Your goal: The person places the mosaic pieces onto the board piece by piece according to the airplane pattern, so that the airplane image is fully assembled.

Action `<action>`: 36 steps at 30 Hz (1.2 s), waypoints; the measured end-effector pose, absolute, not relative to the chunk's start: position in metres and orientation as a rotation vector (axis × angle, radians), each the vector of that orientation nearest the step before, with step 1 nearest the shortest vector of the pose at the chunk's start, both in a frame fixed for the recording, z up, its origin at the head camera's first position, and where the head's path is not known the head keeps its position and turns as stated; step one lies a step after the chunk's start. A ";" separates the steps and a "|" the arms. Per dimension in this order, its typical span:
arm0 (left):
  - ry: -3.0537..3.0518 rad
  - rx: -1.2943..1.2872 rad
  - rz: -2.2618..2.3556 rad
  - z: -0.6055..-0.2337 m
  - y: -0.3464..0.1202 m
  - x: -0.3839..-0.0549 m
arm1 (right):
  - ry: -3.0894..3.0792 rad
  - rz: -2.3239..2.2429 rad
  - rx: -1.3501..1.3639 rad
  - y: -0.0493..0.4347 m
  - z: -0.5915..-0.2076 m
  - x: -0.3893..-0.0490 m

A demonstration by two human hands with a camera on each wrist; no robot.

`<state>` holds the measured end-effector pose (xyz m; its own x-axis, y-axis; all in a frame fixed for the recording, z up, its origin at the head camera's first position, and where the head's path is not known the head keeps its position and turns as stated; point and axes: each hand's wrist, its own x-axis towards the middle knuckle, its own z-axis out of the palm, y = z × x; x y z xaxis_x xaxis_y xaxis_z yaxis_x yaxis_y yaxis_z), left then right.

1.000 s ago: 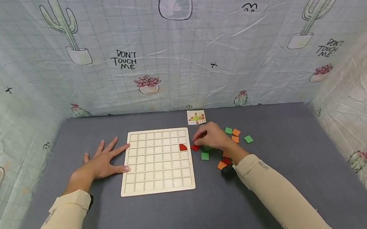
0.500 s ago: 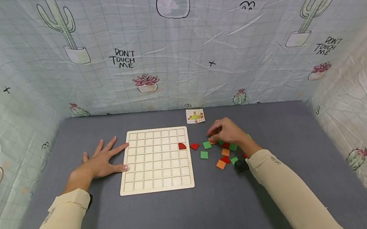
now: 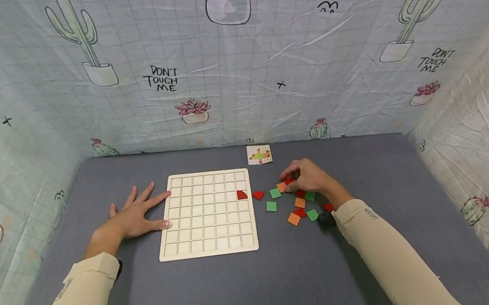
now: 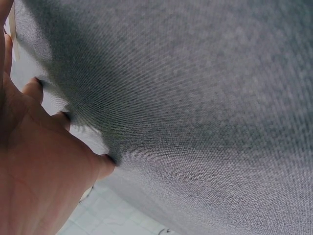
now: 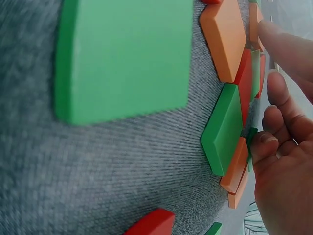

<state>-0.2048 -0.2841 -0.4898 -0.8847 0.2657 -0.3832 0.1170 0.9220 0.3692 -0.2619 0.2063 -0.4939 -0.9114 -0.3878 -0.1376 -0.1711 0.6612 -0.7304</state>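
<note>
My left hand [image 3: 131, 218] lies with fingers spread, its index fingertip and thumb resting on the left edge of a pale gridded board [image 3: 205, 218]. A red quarter-round tile [image 3: 242, 194] sits in a cell near the board's right side. Over a loose group of tiles to the right is my right hand [image 3: 309, 177], thumb and index finger apart. In the right wrist view, its thumb tip touches an orange tile [image 5: 254, 24], with the index fingertip close to a red tile [image 5: 245, 71]. Several tiles are partly hidden beneath this hand.
Beside the board's right edge lies another red tile [image 3: 258, 195]. Two green tiles [image 3: 271, 206] and several orange, red and green ones spread toward the right wrist. A small pattern card [image 3: 259, 154] lies at the back. Patterned fabric surrounds the grey table [image 3: 210, 298].
My right hand has moved right, away from the red tile next to the board, and now hovers among the other tiles. The left hand stays on the board's edge.
</note>
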 end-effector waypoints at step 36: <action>2.641 0.280 0.489 -0.489 -0.284 -0.204 | 2.676 -0.854 -0.553 0.201 -0.485 -0.255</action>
<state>-0.2036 -0.2837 -0.4890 -0.8838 0.2703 -0.3820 0.1156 0.9171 0.3815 -0.2546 0.2008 -0.4850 -0.8882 -0.4361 -0.1447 -0.2716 0.7524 -0.6001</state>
